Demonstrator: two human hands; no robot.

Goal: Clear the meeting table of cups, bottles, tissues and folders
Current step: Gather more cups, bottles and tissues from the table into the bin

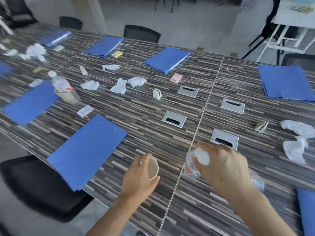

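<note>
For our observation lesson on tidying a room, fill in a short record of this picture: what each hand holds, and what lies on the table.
left hand: grips a paper cup
right hand: holds a crumpled tissue and a clear bottle together
blue folders: several lie flat around the table
loose tissues: scattered mid-table and at the right edge
second bottle and second cup: far left, blurred
cable ports: four, silver, near the centre seam

Folders (pixel 86 150) on table (pixel 144 108), tissues (pixel 119 86) between
</note>
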